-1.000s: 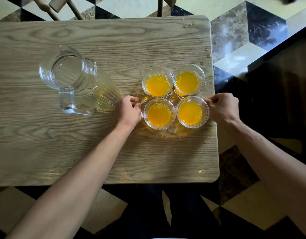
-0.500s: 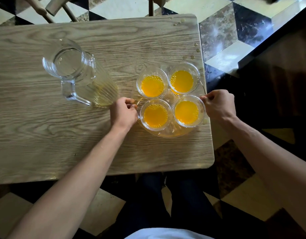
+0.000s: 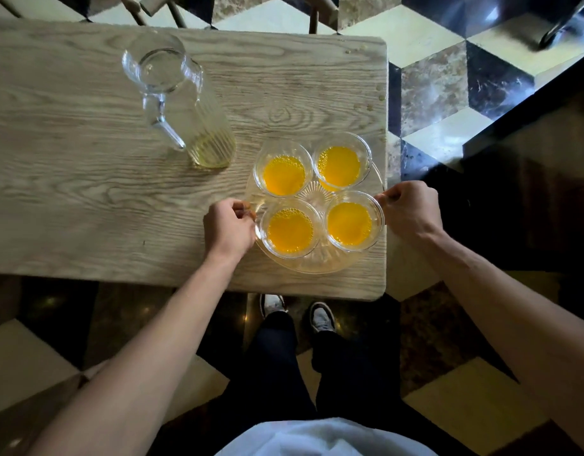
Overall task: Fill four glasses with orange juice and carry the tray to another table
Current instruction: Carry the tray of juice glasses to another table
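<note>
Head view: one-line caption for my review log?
Both hands, left and right, hold clear tray carrying four juice-filled glasses.

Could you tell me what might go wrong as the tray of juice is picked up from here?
The four clear glasses of orange juice stand loose and close together on the round clear glass tray; a tilt could slide or spill them. The left hand and right hand pinch only its thin rim, which may slip.

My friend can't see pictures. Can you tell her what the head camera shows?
Two hands, left hand and right hand, grip opposite rims of a round clear glass tray holding four clear glasses of orange juice, on a pale wooden table. A nearly empty ribbed glass pitcher stands behind.
</note>
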`<state>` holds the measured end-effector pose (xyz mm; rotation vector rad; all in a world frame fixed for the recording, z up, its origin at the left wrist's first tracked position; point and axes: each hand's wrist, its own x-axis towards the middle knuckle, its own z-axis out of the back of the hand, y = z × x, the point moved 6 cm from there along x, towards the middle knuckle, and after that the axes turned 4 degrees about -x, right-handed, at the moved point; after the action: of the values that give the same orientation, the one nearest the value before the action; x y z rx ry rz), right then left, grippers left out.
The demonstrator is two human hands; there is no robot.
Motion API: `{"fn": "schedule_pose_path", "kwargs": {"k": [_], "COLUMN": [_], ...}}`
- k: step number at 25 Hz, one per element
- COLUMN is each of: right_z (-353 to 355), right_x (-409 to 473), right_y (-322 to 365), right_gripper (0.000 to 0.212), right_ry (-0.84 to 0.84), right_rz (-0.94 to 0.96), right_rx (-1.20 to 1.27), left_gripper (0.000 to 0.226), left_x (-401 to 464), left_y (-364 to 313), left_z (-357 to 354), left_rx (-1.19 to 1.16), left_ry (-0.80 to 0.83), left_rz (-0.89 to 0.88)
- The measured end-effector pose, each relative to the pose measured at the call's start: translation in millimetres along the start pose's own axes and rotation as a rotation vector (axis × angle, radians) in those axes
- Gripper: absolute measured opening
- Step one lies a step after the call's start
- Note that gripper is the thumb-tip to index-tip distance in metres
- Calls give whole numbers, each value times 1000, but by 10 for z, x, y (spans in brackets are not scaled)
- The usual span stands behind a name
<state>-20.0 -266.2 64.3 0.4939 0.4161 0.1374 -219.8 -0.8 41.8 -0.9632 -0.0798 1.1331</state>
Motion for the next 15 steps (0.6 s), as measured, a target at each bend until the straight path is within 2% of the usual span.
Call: {"fn": "schedule_pose_path", "kwargs": {"k": [4,9,15], "right_z": [-25,-190,-557], "right_x": [-151,-381,-802], "right_y": [100,291,883], "right_gripper": [22,15,16], "right_ry": [71,159,258], "right_rz": [106,184,341], "right_rx": [-82,-123,-183], "left_gripper": [15,9,13], "left_x": [-348,-732,-1242], "left_y": [337,754,1322], "left_z": [77,270,791], "left_rx": [-34,-163,-254], "left_ry": [-60,-118,-295], "left_rz": [69,129,275]}}
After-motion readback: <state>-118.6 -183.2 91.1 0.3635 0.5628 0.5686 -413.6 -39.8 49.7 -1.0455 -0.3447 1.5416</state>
